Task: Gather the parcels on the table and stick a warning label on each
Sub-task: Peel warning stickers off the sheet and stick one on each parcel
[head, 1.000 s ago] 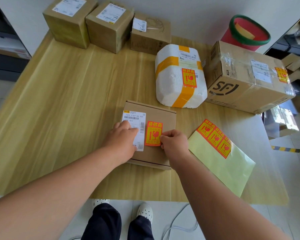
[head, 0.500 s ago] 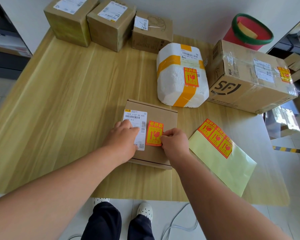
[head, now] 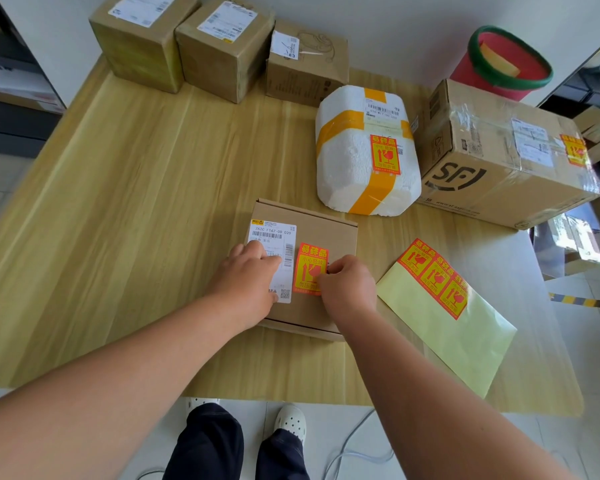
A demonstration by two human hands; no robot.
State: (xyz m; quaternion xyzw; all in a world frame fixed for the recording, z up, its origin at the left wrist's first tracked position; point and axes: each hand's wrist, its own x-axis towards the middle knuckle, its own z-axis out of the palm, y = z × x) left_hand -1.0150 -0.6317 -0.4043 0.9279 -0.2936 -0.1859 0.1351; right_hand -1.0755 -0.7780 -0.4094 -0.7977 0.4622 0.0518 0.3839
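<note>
A flat brown parcel [head: 329,233] lies near the table's front edge. My left hand [head: 248,277] rests flat on its white shipping label, holding the box down. An orange warning label [head: 310,261] sits on the parcel's top, and my right hand [head: 349,284] presses its right edge with the fingertips. The yellow sticker sheet [head: 461,341] with three orange labels lies to the right. A white foam parcel [head: 347,161] and a large SF carton [head: 482,181] each bear an orange label. Three brown boxes [head: 222,50] stand at the far edge.
The wooden table [head: 118,202] has bare surface on its left half. A red bucket with a green rim [head: 506,60] stands behind the carton. More cartons are stacked off the right side. My shoes and a cable show on the floor below.
Both hands stay on the flat parcel. My right fingertips have slid slightly along the warning label's right edge; the view has shifted a little.
</note>
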